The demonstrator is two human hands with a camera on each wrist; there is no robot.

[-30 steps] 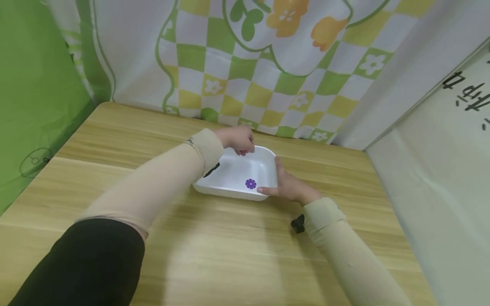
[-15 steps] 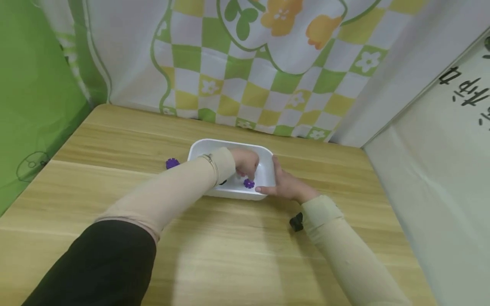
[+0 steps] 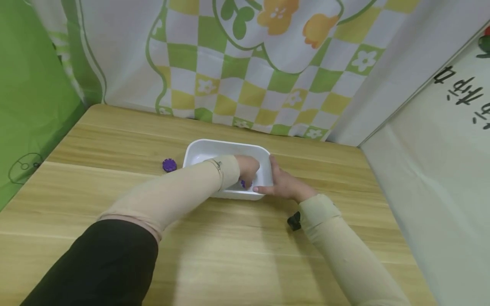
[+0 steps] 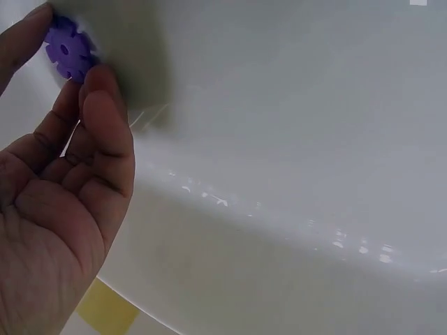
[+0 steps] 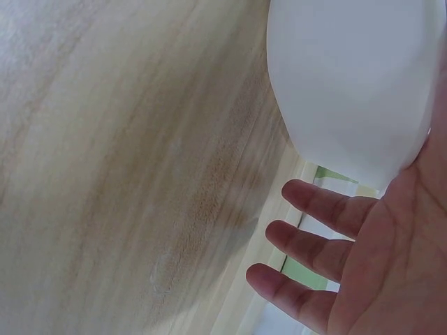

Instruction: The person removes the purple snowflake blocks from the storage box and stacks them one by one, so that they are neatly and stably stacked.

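Note:
A white plastic tub (image 3: 229, 147) stands on the wooden table. My left hand (image 3: 249, 166) reaches down inside it, near its right end. There the thumb and fingers pinch a purple snowflake building disc (image 4: 68, 49) with notched edges by its rim; in the head view the hand partly covers it. My right hand (image 3: 285, 183) holds the tub's right end, its thumb over the near rim and a finger along the side. In the right wrist view several fingers (image 5: 293, 289) stick out past the tub's outer wall. Another purple snowflake building disc (image 3: 169, 165) lies on the table, left of the tub.
The wooden table (image 3: 226, 255) reaches back to a checked curtain (image 3: 249, 76). A green cloth (image 3: 34, 85) hangs at the left, a pale wall panel with dark writing (image 3: 432, 170) at the right. A small black object (image 3: 294, 221) sits by the right cuff.
My left hand has lowered into the tub and moved to the purple disc there, now pinching it. The disc on the table has come out from behind my left arm. The right hand stays put.

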